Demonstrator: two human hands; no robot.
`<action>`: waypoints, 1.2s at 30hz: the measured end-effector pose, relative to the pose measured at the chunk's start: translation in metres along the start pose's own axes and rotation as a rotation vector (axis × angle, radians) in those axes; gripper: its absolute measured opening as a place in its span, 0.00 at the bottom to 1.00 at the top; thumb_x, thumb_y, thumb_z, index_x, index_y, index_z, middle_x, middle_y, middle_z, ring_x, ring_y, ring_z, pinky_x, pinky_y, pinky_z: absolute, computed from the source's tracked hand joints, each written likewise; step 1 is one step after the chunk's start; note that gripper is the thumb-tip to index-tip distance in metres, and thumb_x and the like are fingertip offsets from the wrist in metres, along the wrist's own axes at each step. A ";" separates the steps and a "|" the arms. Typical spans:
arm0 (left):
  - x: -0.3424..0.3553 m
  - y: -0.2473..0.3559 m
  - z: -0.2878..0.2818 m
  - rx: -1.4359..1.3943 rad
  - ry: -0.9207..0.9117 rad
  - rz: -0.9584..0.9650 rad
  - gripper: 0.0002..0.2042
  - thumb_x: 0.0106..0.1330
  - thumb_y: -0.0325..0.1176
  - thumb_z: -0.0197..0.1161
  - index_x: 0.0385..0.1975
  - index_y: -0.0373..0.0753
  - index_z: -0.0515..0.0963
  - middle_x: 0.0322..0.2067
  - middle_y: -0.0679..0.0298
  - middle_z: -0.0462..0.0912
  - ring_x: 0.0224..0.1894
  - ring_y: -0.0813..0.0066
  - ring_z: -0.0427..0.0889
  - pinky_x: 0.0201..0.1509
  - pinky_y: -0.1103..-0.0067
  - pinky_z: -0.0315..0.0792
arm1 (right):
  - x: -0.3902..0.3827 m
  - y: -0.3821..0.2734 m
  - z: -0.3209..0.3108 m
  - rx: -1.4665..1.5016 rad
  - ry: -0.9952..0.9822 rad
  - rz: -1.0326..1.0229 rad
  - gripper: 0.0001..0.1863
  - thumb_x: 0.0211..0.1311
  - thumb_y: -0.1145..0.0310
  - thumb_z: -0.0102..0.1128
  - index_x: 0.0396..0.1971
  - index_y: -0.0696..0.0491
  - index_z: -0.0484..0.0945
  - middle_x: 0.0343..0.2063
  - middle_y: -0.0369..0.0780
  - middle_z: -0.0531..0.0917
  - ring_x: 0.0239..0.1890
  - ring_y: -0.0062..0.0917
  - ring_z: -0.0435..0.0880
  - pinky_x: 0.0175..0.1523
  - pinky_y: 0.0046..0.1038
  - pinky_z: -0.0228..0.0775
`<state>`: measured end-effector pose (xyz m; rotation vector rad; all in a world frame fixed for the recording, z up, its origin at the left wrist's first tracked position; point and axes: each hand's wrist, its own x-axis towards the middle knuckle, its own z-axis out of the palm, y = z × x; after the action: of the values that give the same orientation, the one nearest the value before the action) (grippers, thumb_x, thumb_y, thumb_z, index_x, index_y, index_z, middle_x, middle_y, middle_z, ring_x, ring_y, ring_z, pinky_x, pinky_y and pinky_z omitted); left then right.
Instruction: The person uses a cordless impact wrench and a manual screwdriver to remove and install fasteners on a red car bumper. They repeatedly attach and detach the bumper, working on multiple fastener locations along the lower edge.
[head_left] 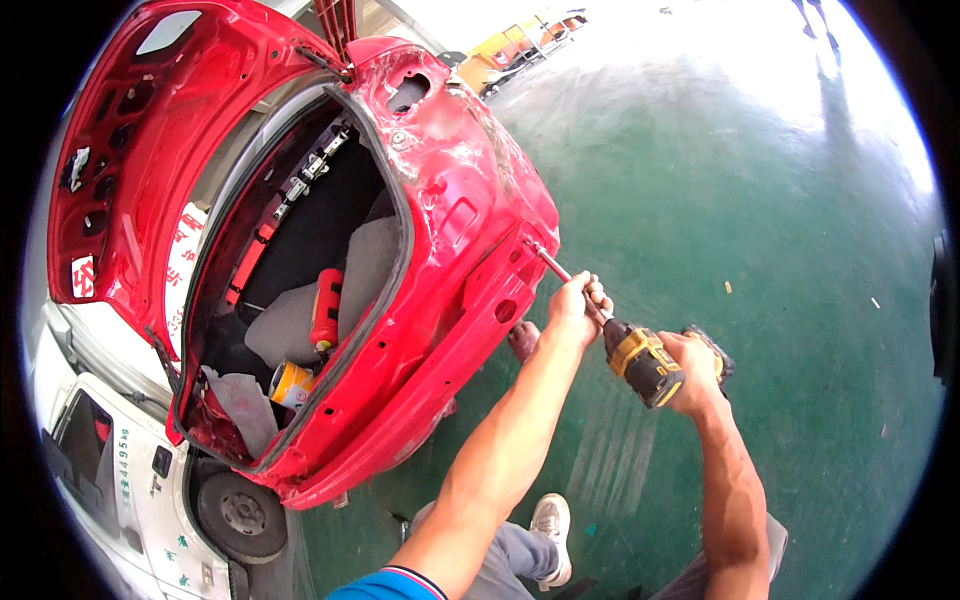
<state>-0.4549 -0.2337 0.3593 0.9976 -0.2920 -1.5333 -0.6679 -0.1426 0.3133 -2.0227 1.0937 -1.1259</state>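
My right hand (696, 372) is wrapped round the grip of a yellow and black cordless drill (640, 362), which points up and left at a red car body (440, 330). From its chuck runs a long thin extension bar (553, 264), and my left hand (577, 308) is closed around it near the drill. The bar's far tip meets the car's rear panel by the corner below the lamp opening; the exact contact is too small to make out. Bare metal and scraped paint show on that corner.
The raised trunk lid (215, 110) stands at the left. Inside the open trunk lie a red fire extinguisher (326, 310), a yellow and white can (290, 384) and grey padding. A white vehicle (120, 480) is parked lower left. Green floor (780, 300) spreads to the right.
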 end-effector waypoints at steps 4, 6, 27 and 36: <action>0.003 0.001 -0.007 0.016 0.002 0.015 0.07 0.69 0.32 0.53 0.28 0.40 0.72 0.18 0.69 0.72 0.17 0.77 0.71 0.25 0.76 0.69 | 0.001 -0.007 -0.002 -0.058 0.008 -0.010 0.13 0.38 0.68 0.66 0.26 0.51 0.73 0.26 0.42 0.80 0.33 0.42 0.81 0.38 0.38 0.70; 0.002 0.002 -0.007 0.033 0.016 0.027 0.07 0.69 0.32 0.53 0.28 0.40 0.72 0.18 0.69 0.73 0.17 0.77 0.71 0.25 0.76 0.70 | 0.001 -0.006 -0.002 -0.100 -0.015 0.008 0.14 0.38 0.68 0.67 0.29 0.51 0.76 0.28 0.41 0.80 0.34 0.41 0.82 0.38 0.37 0.71; -0.010 -0.020 0.005 -0.036 0.091 0.042 0.08 0.71 0.35 0.52 0.29 0.41 0.69 0.18 0.71 0.69 0.15 0.80 0.66 0.23 0.79 0.65 | -0.008 0.002 0.004 -0.096 0.043 -0.076 0.22 0.42 0.72 0.65 0.44 0.53 0.79 0.36 0.43 0.81 0.41 0.42 0.81 0.44 0.37 0.72; -0.054 -0.015 0.009 -0.199 -0.045 -0.024 0.08 0.70 0.33 0.52 0.28 0.40 0.69 0.17 0.70 0.68 0.17 0.78 0.68 0.25 0.75 0.69 | -0.022 -0.076 -0.024 0.130 0.030 -0.028 0.15 0.42 0.71 0.67 0.35 0.55 0.79 0.28 0.41 0.80 0.30 0.35 0.81 0.38 0.30 0.73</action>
<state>-0.4767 -0.1845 0.3775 0.8133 -0.1552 -1.5752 -0.6671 -0.0876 0.3747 -1.9313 0.9829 -1.2132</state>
